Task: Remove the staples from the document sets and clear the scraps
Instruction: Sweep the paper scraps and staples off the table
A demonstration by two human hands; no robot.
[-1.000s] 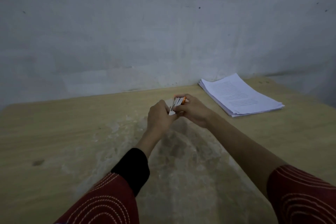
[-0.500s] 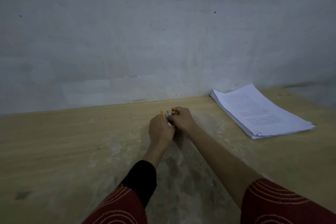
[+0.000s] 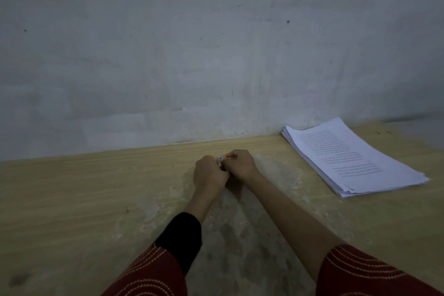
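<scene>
My left hand (image 3: 208, 174) and my right hand (image 3: 238, 164) are close together above the middle of the wooden table (image 3: 72, 199), near its far edge. Between their curled fingers they hold a small white and orange tool (image 3: 221, 158), mostly hidden by the fingers; only orange tips and a white part show. A stack of printed white documents (image 3: 348, 156) lies flat at the right, by the wall. No staples or scraps can be made out in this dim view.
A grey wall (image 3: 216, 55) rises directly behind the table's far edge. The tabletop has a worn, pale, blotchy patch (image 3: 240, 235) in the middle, under my forearms.
Both hands with the small tool have moved lower and farther from me, toward the wall. The view has tilted, so the paper stack sits farther right.
</scene>
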